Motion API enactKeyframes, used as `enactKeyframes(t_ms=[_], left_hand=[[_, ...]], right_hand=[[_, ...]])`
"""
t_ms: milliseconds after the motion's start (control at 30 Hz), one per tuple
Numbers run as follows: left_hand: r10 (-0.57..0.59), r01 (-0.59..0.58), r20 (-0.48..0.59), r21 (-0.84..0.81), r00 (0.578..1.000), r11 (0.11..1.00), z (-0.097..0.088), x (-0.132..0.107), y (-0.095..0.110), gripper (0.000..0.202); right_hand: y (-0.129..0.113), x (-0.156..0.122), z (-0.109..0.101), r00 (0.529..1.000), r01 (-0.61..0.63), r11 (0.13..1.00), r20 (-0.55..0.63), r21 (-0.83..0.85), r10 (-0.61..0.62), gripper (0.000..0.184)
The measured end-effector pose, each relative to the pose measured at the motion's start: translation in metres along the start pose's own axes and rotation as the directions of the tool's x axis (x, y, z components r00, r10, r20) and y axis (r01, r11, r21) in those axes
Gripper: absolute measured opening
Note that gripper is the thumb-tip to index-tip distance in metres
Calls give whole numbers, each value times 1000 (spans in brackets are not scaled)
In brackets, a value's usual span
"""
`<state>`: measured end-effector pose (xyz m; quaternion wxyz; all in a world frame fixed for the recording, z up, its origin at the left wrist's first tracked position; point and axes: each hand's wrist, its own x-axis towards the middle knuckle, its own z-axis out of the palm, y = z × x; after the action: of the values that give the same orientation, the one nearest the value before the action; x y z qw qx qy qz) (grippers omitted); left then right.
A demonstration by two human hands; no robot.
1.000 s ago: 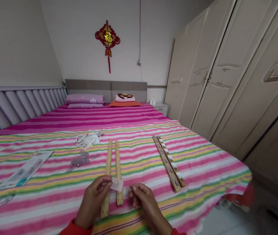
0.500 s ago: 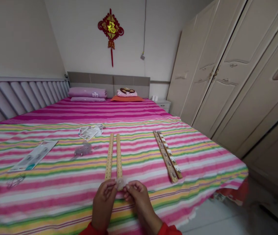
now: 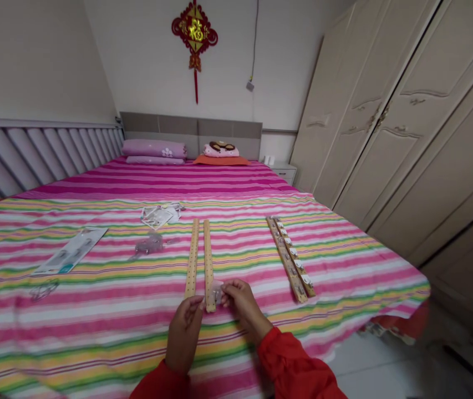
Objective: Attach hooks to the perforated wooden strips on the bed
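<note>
My right hand (image 3: 242,302) pinches a small clear plastic bag (image 3: 216,292) with small metal bits in it. The bag is over the near end of the right-hand perforated wooden strip (image 3: 208,260). My left hand (image 3: 185,330) has its thumb and fingertips pressed together by the near end of the other wooden strip (image 3: 192,257); anything in that pinch is too small to name. The two strips lie side by side, a narrow gap between them, pointing away from me on the striped cloth.
To the right lie two wooden strips with hooks (image 3: 290,257). On the left are a long packet (image 3: 72,252), thin wire pieces (image 3: 45,289), a bag of small parts (image 3: 149,244) and a pile of cards and packets (image 3: 162,215). The striped bedspread (image 3: 107,327) drops off at the right.
My hands have drawn apart. The right one has moved up and right with the plastic bag, while the left has let go of it. The view has shifted slightly.
</note>
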<state>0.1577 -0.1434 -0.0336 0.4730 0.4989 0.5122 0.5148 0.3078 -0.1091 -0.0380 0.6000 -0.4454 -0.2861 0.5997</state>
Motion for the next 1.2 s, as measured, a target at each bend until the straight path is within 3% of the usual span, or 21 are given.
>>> enactKeyframes(t_ms=[133,333,467,600,700,800,1000,1200], left_hand=[[57,-56,-8,134,998,989,-6,11,-11,45],[254,-266,78,336,964,903,-8,20,-25,36],[365,-386,137,446,921,807,-11,24,-25,30],[471,-493,204,583,858,646,-16,30,-24,28],[510,-503,227,700,829,507,-20,37,-27,27],[491,-490,259,757,832,432,-24,43,-33,26],[455,-468,273,789,848,399,-20,45,-42,29],[485,-426,217,823,847,376,-16,43,-50,35]], right_hand=[[2,11,0,1000,-20,997,16,-79,22,17],[9,16,3,997,-44,987,50,-155,53,19],[11,20,3,996,-48,980,64,-193,62,20],[14,24,3,995,-42,975,75,-218,60,22],[16,25,2,995,-41,974,75,-222,59,25],[15,24,2,995,-41,975,82,-217,60,26],[16,25,3,995,-49,977,77,-208,67,29],[22,29,2,994,-48,978,82,-202,66,30]])
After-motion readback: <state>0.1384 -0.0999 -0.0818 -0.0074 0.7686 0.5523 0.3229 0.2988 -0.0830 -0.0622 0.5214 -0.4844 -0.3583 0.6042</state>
